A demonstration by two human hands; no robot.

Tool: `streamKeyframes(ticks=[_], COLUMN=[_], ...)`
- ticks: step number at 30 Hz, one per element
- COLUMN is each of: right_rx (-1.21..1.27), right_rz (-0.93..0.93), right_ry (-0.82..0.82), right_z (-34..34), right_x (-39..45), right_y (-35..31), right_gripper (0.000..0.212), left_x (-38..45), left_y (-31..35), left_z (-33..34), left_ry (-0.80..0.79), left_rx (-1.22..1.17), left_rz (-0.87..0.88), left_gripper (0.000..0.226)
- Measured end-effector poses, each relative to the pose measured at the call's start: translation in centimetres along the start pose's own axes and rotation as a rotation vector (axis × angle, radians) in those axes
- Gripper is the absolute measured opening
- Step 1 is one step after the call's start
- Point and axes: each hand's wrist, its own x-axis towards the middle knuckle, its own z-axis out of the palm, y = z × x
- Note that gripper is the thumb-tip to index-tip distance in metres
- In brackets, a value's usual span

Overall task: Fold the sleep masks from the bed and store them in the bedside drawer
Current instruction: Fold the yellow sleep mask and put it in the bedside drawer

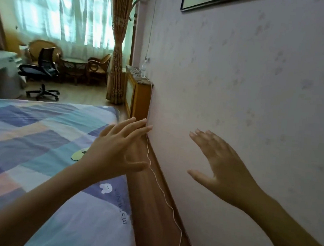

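A pale yellow sleep mask (78, 154) lies on the checked bedspread (40, 132), partly hidden behind my left hand. My left hand (116, 150) is raised above the bed's right edge, fingers spread and holding nothing. My right hand (218, 166) is held up in front of the wall, fingers apart and empty. A wooden bedside cabinet (138, 95) stands against the wall beyond the bed's far end; I cannot make out a drawer on it.
The white wall (256, 91) fills the right side. A wooden bed frame (150, 209) runs along it with a thin white cable (163, 193) draped over it. A bottle (143, 70) stands on the cabinet. An office chair (43, 70), wicker chairs and curtains are at the back.
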Motion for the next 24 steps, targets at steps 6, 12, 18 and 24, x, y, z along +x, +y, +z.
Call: streamKeyframes(ticks=[6, 12, 18, 24], right_rx=[0.076, 0.137, 0.184, 0.231], right_rz=[-0.143, -0.31, -0.433, -0.577], right_ry=[-0.014, 0.019, 0.016, 0.0], right_z=[3.4, 8.7, 12.5, 17.7], right_x=[8.7, 19.3, 29.2, 39.9], right_y=[8.0, 11.9, 14.3, 15.1], right_gripper=[0.077, 0.075, 0.073, 0.072], left_x=[5.9, 12.0, 17.7, 20.6], left_y=[-0.7, -4.9, -10.1, -16.5], left_z=[3.4, 7.5, 10.7, 14.6], left_ry=[-0.003, 0.004, -0.002, -0.013], left_rx=[0.069, 0.115, 0.153, 0.182], left_rz=[-0.157, -0.32, -0.42, -0.595], left_gripper=[0.093, 0.093, 0.092, 0.09])
